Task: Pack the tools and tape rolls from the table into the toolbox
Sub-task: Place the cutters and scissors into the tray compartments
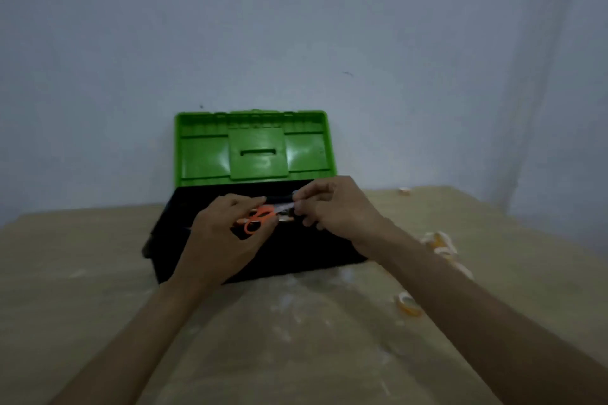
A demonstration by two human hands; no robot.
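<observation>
Left hand [221, 238] and right hand [339, 210] pinch scissors [259, 217] over open toolbox [289, 265] (inside dark).

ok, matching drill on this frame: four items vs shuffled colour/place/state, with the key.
1 scissors
2 toolbox lid
3 toolbox base
4 tape rolls

A black, open at the top
B loose on the table
C green, raised open
D held by left hand and right hand

Pairs: 1-D, 2-C, 3-A, 4-B
</observation>
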